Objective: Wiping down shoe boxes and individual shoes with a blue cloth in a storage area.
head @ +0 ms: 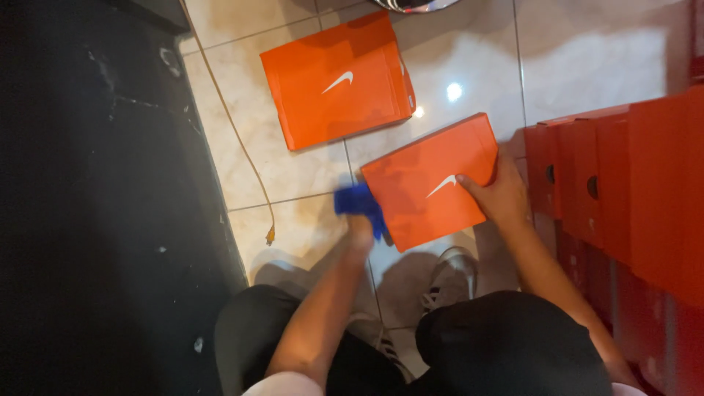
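Both arms reach forward and down from bent knees toward the nearer orange box (429,180). Left hand (359,231) sits at the box's left edge, fingers curled shut around a blue cloth (359,202). Right hand (499,194) is on the box's right edge, thumb on top, fingers wrapped round the side.

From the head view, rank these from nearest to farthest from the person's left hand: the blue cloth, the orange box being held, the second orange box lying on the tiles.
1. Blue cloth, gripped in the left hand.
2. Held orange box, just right of it.
3. Second orange box, farther up on the tiles.
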